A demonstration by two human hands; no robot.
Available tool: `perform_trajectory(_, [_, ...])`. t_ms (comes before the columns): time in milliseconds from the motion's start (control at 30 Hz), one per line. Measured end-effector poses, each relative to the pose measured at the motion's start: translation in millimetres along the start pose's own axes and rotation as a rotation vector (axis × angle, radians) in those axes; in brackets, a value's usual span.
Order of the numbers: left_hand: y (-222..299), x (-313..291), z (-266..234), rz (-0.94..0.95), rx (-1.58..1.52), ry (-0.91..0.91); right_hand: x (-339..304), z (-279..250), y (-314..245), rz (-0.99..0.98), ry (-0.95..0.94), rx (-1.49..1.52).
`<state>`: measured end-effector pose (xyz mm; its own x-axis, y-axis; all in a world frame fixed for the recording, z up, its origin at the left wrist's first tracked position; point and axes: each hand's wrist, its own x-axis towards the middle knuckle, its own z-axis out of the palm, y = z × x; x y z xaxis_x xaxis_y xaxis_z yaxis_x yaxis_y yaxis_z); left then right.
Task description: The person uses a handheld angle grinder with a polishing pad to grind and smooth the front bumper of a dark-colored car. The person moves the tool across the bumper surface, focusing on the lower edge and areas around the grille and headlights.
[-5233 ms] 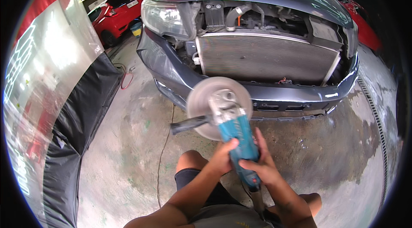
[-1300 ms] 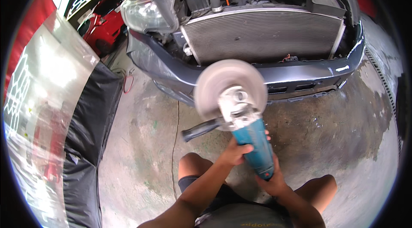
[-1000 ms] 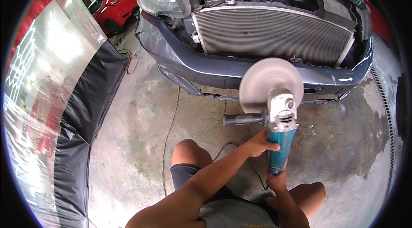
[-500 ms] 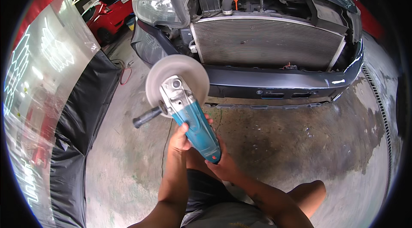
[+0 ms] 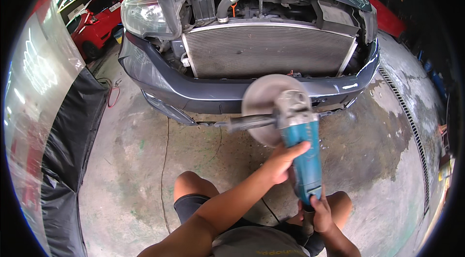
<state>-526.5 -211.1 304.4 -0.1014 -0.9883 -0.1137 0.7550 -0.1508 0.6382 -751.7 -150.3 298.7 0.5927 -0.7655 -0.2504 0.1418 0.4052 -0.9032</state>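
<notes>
A teal rotary polisher (image 5: 306, 160) with a metal gear head is held up in both my hands. Its wide, pale grey disc (image 5: 259, 104) is blurred and overlaps the lower edge of a dark car bumper (image 5: 203, 93) in view; whether the two touch I cannot tell. A black side handle (image 5: 252, 122) sticks out to the left, gripped by neither hand. My left hand (image 5: 286, 162) is closed round the middle of the body, its thumb lying across the top. Lower down, my right hand (image 5: 320, 213) grips the rear end.
Above the bumper sit an exposed radiator (image 5: 271, 51) and a headlight (image 5: 150, 17). A clear and black plastic curtain (image 5: 68, 141) hangs at the left, with a red hose (image 5: 114, 96) near it. Red cars (image 5: 97, 24) stand behind. A drain grate (image 5: 409, 121) runs along the right.
The polisher has swung right and its disc now lies right of its former place. My right hand has shifted right with the rear end. The car appears further left in view.
</notes>
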Motion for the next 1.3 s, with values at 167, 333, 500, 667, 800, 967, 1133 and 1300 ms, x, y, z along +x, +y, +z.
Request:
perform_trajectory(167, [-17,41,42,-0.100,0.030,-0.081,-10,-24,-9,-0.014,0.195,0.064])
perform_trajectory(333, [-6,8,17,-0.027,-0.043,-0.026,-10,-13,-13,0.043,0.009,0.051])
perform_trajectory(500, [42,-57,-22,0.176,-0.156,0.032,24,48,-41,0.112,-0.246,-0.184])
perform_trajectory(667, [102,-77,-42,0.367,-0.149,0.095,58,107,-87,0.053,-0.417,-0.483])
perform_trajectory(800, [97,-66,-26,0.329,-0.126,0.143,43,102,-106,0.018,-0.392,-0.537])
perform_trajectory(967, [48,-22,24,0.072,-0.228,0.049,-9,53,-114,0.066,-0.132,-0.395])
perform_trajectory(1133, [58,-17,43,0.003,-0.267,0.067,-21,63,-123,0.116,0.008,-0.317])
perform_trajectory(1300, [96,-54,11,0.151,-0.209,0.196,20,90,-120,0.157,-0.275,-0.303])
